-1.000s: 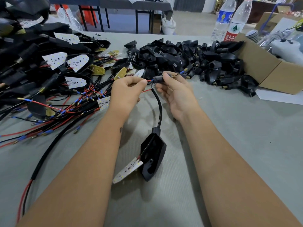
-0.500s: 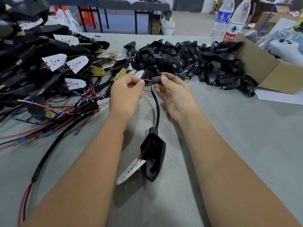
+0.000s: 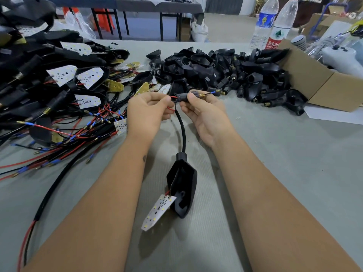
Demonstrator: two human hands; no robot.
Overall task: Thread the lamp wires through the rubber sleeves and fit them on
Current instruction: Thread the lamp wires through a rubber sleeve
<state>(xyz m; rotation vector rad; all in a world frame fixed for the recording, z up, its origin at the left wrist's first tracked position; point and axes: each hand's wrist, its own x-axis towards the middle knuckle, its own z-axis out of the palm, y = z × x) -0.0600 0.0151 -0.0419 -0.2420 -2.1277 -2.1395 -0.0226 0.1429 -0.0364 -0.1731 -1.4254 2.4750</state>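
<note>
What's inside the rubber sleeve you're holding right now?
A red wire enters the rubber sleeve on the left; a brass, blue-tipped wire end exits right. The right hand grips the sleeve; the run inside is hidden.

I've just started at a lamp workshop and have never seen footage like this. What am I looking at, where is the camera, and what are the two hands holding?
No machine here: a person works with bare hands, filmed by a wide-angle camera worn on the head, looking down over both forearms.

The right hand pinches a small black rubber sleeve. A brass-tipped wire end sticks out of its far side. The left hand pinches the thin red wire just before it enters the sleeve.

From there a black cable curves down to a black lamp housing lying on the grey table, with a white LED board hanging out of it.

To the left lies a tangle of wired lamps; farther back, a pile of black parts, a cardboard box and two water bottles.
</note>
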